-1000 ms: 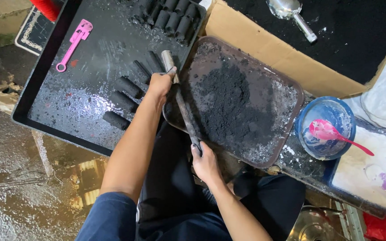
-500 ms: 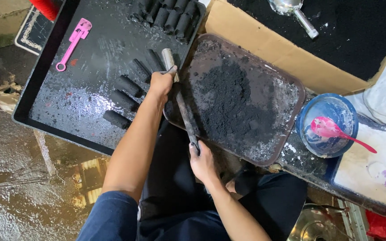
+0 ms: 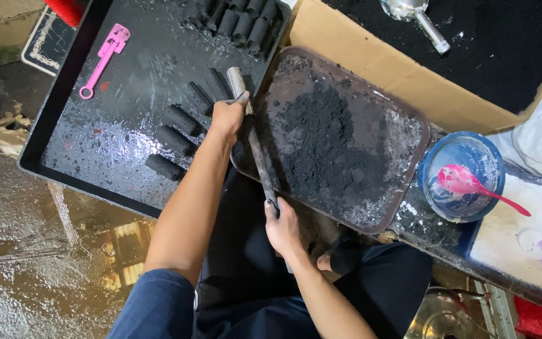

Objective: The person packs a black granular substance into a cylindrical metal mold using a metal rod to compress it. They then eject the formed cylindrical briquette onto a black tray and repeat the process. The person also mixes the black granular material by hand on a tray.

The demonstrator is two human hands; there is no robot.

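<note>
L hand (image 3: 227, 117) is wrapped tight round the upper end of a metal tube (image 3: 238, 83), fingers fully closed on it; the tube's open top sticks out above the fist, over the black tray (image 3: 58, 107). A thin dark rod (image 3: 261, 166) runs from under that fist down and to the right, along the near-left edge of the brown tray (image 3: 409, 119). R hand (image 3: 283, 229) grips the rod's lower end, fingers curled shut round it, just off the brown tray's near corner. Tube and rod lie in one line, tilted, between the two trays.

Brown tray holds a heap of black powder (image 3: 324, 141), w/ pale residue toward its right side. Black tray is wet and shiny; three dark cylinders (image 3: 174, 139) lie side by side just left of the L hand, two more slimmer ones close to the tube, and a packed row of cylinders at the tray's far edge (image 3: 236, 22). A pink tool (image 3: 103, 59) lies well apart, in the far-left part of that tray.

Right of the brown tray: a blue bowl (image 3: 485, 164) w/ a pink spoon (image 3: 472, 185) in it. Beyond, cardboard (image 3: 359, 56) holds more black powder and a metal scoop (image 3: 418, 19). Near-right, a tray of white powder (image 3: 515, 238). Person sits in dark clothes; ground to the left is wet.
</note>
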